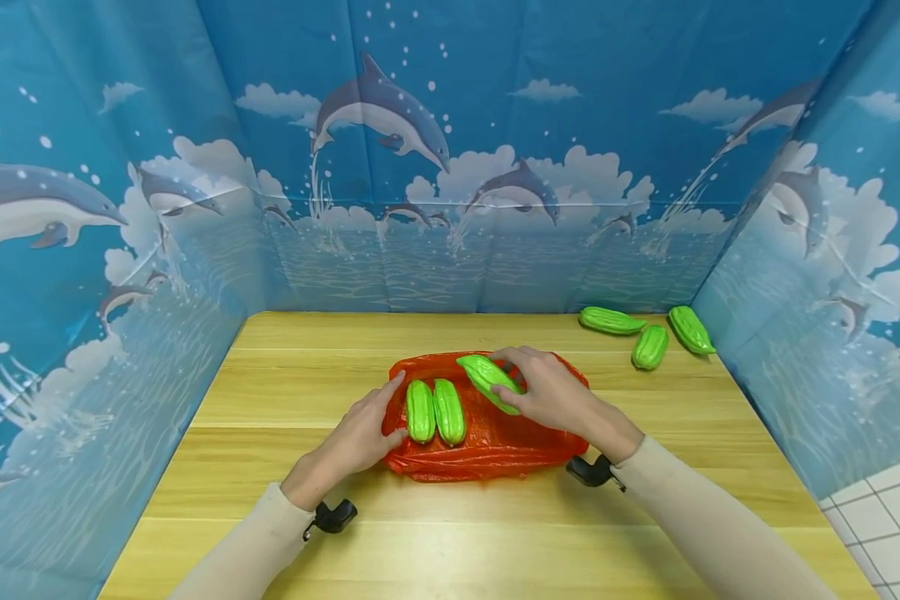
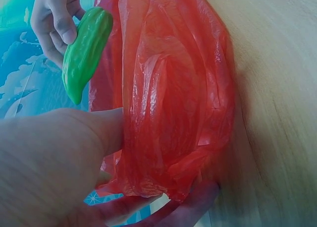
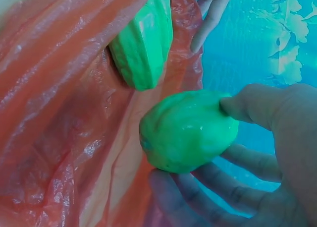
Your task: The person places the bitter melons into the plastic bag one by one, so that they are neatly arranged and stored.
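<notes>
My right hand [image 1: 551, 387] pinches a ridged green gourd [image 1: 487, 379] between thumb and fingers, over the open mouth of a red plastic bag [image 1: 498, 462]. The right wrist view shows this gourd [image 3: 188, 133] blunt end toward the camera. Two similar gourds [image 1: 435, 412] lie side by side in the left part of the bag. My left hand [image 1: 356, 429] holds the bag's left side. In the left wrist view its thumb [image 2: 106, 130] goes in behind the bag's rim, while the other fingers are outside, partly hidden by the red film.
Three more green gourds [image 1: 650, 346] lie at the table's back right corner. The wooden table [image 1: 465, 542] is bounded at the back and sides by a blue dolphin-print curtain [image 1: 435, 250]. A black wrist camera [image 1: 591, 472] hangs below my right wrist, close to the bag.
</notes>
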`<state>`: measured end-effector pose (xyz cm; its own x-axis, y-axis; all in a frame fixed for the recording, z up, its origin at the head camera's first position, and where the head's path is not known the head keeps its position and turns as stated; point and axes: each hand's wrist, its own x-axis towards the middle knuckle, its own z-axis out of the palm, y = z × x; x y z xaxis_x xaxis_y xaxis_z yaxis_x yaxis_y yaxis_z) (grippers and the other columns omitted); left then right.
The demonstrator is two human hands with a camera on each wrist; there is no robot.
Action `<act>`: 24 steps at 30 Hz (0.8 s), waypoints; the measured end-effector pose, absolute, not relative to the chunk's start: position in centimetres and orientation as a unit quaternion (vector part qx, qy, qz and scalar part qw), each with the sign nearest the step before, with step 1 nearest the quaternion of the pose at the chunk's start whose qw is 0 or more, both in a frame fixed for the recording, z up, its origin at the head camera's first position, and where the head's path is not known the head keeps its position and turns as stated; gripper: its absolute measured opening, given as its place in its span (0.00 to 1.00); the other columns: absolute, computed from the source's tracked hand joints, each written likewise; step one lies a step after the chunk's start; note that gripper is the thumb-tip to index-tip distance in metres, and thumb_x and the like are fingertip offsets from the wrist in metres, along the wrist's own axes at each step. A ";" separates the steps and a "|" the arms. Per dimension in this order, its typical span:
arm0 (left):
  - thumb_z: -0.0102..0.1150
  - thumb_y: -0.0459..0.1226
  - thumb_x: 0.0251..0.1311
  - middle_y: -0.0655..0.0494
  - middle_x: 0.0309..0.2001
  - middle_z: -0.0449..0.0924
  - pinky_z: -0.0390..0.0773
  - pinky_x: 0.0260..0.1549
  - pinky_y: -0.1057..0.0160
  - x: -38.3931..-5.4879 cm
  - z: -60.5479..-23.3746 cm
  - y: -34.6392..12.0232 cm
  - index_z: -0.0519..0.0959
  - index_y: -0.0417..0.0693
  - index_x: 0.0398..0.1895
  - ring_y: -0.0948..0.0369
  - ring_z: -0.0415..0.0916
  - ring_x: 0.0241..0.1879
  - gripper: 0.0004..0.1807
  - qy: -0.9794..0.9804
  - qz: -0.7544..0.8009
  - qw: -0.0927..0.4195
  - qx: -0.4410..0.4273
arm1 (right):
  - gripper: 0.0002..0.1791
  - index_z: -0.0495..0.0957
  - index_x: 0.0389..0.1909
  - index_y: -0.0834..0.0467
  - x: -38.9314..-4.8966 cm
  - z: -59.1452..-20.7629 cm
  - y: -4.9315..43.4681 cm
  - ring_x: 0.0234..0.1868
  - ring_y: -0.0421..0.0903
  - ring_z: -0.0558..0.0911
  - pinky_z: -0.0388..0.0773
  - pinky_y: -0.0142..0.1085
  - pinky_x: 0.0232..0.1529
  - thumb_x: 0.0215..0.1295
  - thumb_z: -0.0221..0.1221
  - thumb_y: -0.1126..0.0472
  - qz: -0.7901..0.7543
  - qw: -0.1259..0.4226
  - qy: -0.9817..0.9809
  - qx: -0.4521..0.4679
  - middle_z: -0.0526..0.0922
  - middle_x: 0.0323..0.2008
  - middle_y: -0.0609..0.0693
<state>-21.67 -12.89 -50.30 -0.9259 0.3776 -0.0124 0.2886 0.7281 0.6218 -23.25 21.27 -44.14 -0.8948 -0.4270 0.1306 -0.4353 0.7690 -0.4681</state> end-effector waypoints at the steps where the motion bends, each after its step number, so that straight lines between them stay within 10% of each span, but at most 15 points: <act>1: 0.76 0.35 0.77 0.33 0.87 0.71 0.77 0.82 0.30 -21.6 -50.3 -12.9 0.54 0.51 0.98 0.32 0.73 0.84 0.55 0.927 0.322 0.068 0.181 | 0.29 0.83 0.78 0.58 -23.3 -44.1 21.2 0.46 0.43 0.90 0.92 0.42 0.48 0.83 0.72 0.52 0.252 0.005 -0.940 0.231 0.91 0.64 0.57; 24: 0.80 0.33 0.73 0.31 0.85 0.72 0.78 0.81 0.29 -21.6 -50.3 -13.0 0.55 0.49 0.98 0.31 0.74 0.82 0.58 0.927 0.316 0.063 0.190 | 0.29 0.82 0.78 0.58 -24.8 -45.3 19.9 0.48 0.43 0.91 0.91 0.40 0.46 0.84 0.71 0.51 0.262 -0.071 -0.938 0.217 0.95 0.53 0.51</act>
